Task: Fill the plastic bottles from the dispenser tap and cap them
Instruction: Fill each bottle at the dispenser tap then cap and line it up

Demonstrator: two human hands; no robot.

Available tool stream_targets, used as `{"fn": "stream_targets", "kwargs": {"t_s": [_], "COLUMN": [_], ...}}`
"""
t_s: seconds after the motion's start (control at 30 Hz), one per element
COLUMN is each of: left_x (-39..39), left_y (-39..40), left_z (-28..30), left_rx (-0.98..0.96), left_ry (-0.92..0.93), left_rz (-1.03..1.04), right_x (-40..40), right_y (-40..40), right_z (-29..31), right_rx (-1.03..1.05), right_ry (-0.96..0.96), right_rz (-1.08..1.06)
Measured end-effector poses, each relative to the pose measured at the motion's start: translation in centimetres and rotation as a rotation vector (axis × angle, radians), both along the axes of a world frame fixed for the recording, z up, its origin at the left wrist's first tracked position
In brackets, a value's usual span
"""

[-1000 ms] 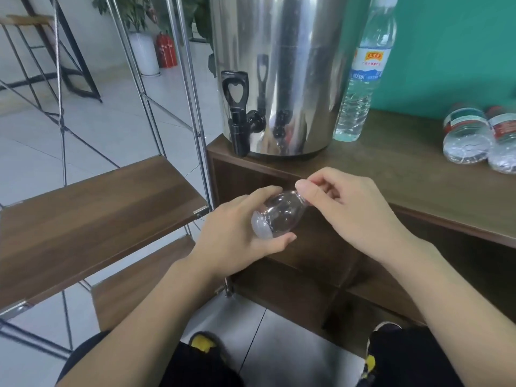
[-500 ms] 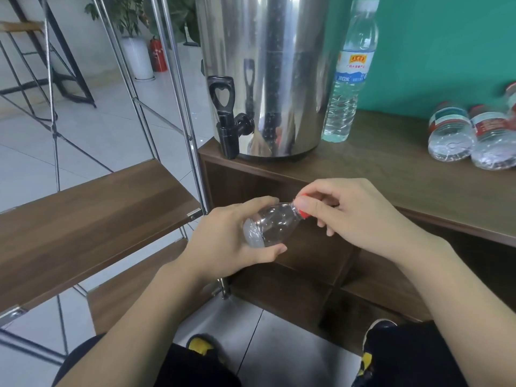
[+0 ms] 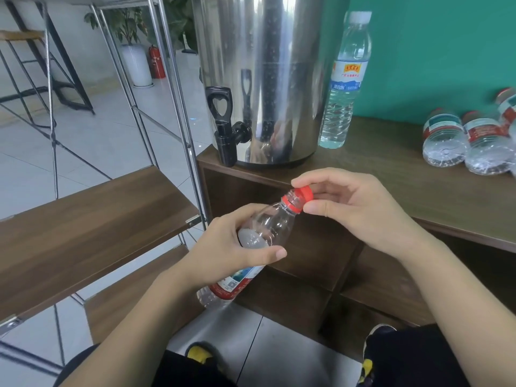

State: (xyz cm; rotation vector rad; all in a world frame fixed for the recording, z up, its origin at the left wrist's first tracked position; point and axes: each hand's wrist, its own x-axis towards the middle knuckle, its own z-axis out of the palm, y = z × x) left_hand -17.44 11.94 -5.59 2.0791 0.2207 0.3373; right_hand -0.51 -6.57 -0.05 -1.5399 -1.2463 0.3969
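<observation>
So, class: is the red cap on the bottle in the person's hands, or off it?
Off, or nearly: the red cap sits tilted at the bottle mouth with neck threads showing, pinched by the right hand. The left hand grips the body.

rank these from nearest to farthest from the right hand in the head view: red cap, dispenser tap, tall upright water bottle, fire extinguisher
1. Red cap, pinched in the right hand itself.
2. Dispenser tap, up and to the left, at the cabinet's edge.
3. Tall upright water bottle, right of the dispenser, by the green wall; close to the tap's range.
4. Fire extinguisher, far back on the floor.
</observation>
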Motion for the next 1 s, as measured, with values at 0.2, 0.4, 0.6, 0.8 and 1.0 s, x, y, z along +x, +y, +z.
{"fn": "stream_targets", "kwargs": {"t_s": [0.2, 0.4, 0.6, 0.8, 1.0], "left_x": [0.4, 1.0, 1.3, 1.3, 1.2], "left_y": [-0.6, -1.9, -1.6, -0.7, -0.6], "left_z": [-0.6, -1.1, -1.6, -1.5, -1.1], "left_rx": [-0.061, -0.089, -0.090, -0.125, -0.115], "left_ry": [0.034, 0.048, 0.019, -0.016, -0.054], "left_rz": [0.101, 0.248, 0.436, 0.544, 0.590], "right_x": [-0.1, 0.6, 1.4, 1.2, -1.1], "right_y": [0.7, 2.0, 3.4, 4.0, 5.2], "right_z": [-0.1, -1.0, -1.4, -1.0, 1.2], "right_rx": [0.115, -0.030, -0.159, -0.268, -0.095], "right_ry": [0.041, -0.318, -0.350, -0.421, -0.525], "right_rz": [-0.184, -0.549, -0.597, -0.617, -0.557]}}
